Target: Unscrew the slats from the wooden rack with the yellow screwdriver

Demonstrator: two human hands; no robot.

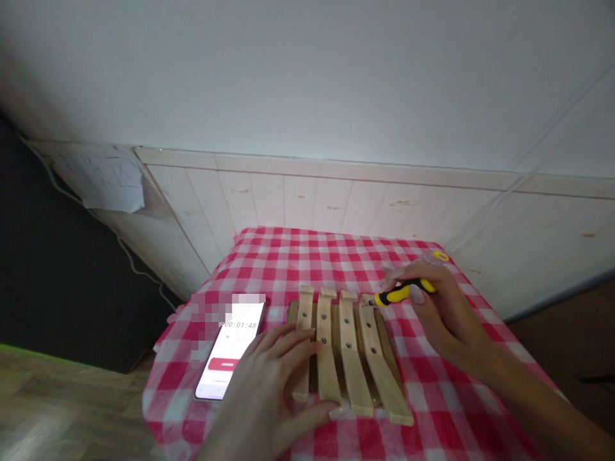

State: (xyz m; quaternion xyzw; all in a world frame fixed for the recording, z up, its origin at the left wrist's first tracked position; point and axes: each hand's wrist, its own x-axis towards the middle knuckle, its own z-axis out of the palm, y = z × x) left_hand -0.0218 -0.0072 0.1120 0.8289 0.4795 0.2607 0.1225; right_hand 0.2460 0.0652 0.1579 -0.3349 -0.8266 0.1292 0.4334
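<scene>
A slatted wooden trivet with several screwed slats lies on a red-and-white checked tablecloth. My left hand rests flat on its left side, fingers spread over the leftmost slats, thumb along the near edge. My right hand grips a yellow-and-black screwdriver. Its tip points left at the far end of the rightmost slat.
A phone with a lit timer screen lies left of the trivet, near the table's left edge. A white panelled wall stands behind the small table. A sheet of paper hangs on the wall at left. Wooden floor shows at lower left.
</scene>
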